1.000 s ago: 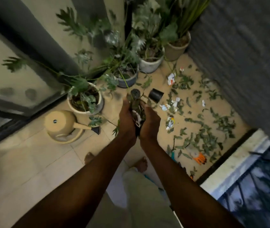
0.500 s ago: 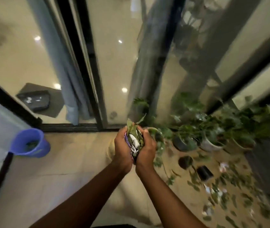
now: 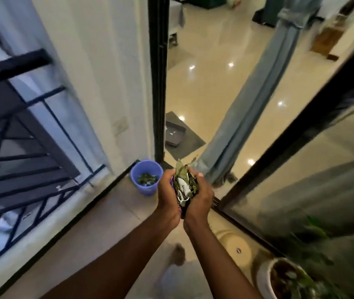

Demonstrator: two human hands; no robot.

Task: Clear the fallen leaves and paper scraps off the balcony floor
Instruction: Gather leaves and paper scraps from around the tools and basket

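Note:
A bundle of green leaves and white paper scraps (image 3: 184, 184) is pressed between my two hands at the middle of the view. My left hand (image 3: 168, 190) cups its left side and my right hand (image 3: 200, 196) cups its right side. A bit of purple shows at the bundle's lower left edge. A blue bucket (image 3: 146, 176) stands on the balcony floor in the corner, just left of and beyond my hands, with some leaves and scraps at its bottom.
A dark metal railing (image 3: 20, 147) runs along the left. A black door frame (image 3: 158, 83) and a grey curtain (image 3: 247, 117) lie ahead, with a shiny indoor floor beyond. A cream watering can (image 3: 234, 244) and a white potted plant (image 3: 279, 277) sit at the lower right.
The view has swung left, away from the plants and littered floor, toward the corner. The blue bucket now sits close to my hands. Both hands still hold the same bundle.

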